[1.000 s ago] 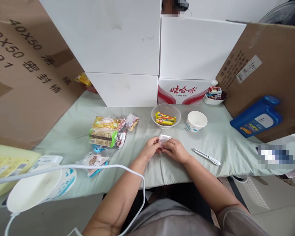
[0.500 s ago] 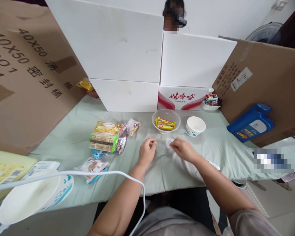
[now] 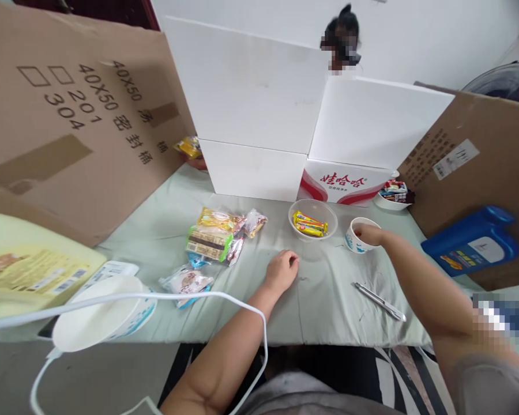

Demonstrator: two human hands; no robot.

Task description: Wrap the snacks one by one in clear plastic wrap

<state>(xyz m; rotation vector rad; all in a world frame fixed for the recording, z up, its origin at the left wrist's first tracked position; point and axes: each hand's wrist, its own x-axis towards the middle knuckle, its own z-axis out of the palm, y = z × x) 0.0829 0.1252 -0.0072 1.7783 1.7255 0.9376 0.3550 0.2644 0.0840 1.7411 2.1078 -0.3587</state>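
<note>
Right hand (image 3: 369, 233) has left the middle of the worktop (image 3: 328, 294), where a second ago both hands pinched a small clear wrapper, and now sits over the paper cup (image 3: 358, 235), fingers dipped past its rim; whether they are pinched on anything I cannot tell, and the wrapper is out of sight. Left hand (image 3: 282, 270) rests loosely curled and empty on the cloth left of that cup, holding nothing. A clear bowl of sweets (image 3: 312, 219) stands just left of the cup, a pen (image 3: 379, 301) nearer the person

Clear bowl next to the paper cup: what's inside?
The clear bowl holds a few wrapped snack bars in yellow wrappers. Beside it, the right hand reaches into the paper cup and covers what lies in it.
</note>
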